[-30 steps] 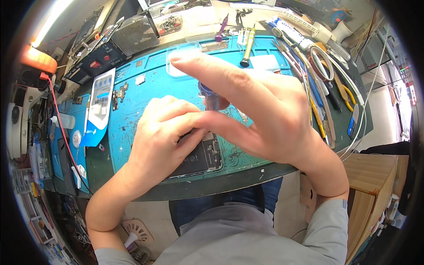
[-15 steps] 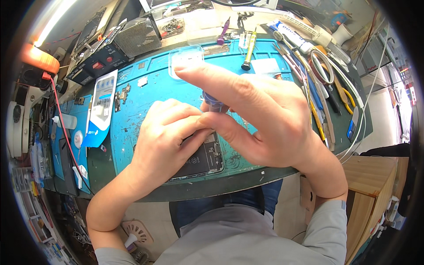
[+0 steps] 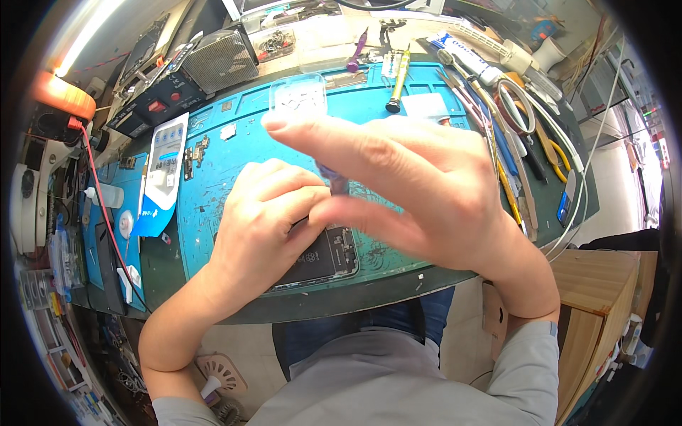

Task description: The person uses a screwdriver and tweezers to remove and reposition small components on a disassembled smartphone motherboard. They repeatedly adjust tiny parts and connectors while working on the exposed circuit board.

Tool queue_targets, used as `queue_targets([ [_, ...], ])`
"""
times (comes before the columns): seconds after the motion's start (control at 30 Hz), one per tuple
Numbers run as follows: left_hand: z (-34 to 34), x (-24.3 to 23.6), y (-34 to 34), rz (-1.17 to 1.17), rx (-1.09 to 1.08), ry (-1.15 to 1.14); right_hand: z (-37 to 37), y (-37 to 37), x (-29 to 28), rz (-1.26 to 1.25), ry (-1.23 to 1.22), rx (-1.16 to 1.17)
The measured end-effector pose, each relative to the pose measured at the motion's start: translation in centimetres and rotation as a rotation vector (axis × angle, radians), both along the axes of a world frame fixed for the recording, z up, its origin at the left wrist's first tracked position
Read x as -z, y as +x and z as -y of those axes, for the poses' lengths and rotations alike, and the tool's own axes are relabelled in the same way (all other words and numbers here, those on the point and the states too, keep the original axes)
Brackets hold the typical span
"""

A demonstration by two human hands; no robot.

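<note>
R hand [image 3: 440, 192] grips blue-grey tool handle [image 3: 339, 186] btwn thumb & fingers, index extended L. L hand [image 3: 259, 220] curls w/ thumb near index; cannot tell if it holds anything. Opened phone [image 3: 327, 257] lies partly under L hand, near edge of blue mat [image 3: 213, 167]. Far: clear tray [image 3: 273, 86], yellow-green screwdriver [image 3: 401, 79]. Far R: yellow-handled pliers [image 3: 560, 162].

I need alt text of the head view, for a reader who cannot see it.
A person's left hand and right hand are close together over an opened, phone-like device at a blue mat's near edge; the right hand holds a bluish tool, partly hidden. Beyond them lie a clear tray of small parts and a yellow-green screwdriver.
</note>
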State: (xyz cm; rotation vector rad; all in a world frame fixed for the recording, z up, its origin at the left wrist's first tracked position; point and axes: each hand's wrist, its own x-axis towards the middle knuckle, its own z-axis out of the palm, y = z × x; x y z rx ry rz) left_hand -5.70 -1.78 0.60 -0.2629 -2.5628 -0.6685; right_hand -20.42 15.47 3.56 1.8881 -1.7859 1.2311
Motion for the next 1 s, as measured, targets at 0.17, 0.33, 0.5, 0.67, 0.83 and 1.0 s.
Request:
queue_targets([
  [0.17,0.0,-0.6,0.3,0.01,-0.009,-0.041,0.0,0.0,-0.1,0.062,0.037,-0.067],
  [0.33,-0.9,-2.7,2.0,0.027,-0.099,-0.051,-0.7,0.3,-1.0,0.12,0.125,-0.056],
  [0.5,-2.1,-3.1,4.3,0.101,-0.062,-0.036,-0.9,0.2,-1.2,0.122,0.138,-0.055],
  [0.67,-2.6,-2.1,4.8,0.048,-0.086,-0.123,-0.7,0.1,-1.1,0.113,0.117,-0.1],
  [0.83,-2.5,-2.0,5.2,0.095,-0.098,-0.141,-0.5,-0.1,-0.7,0.083,0.076,-0.111],
  [1.0,-2.4,-1.8,5.4,0.127,-0.088,-0.076,-0.6,-0.3,-0.4,0.083,0.081,-0.129],
])
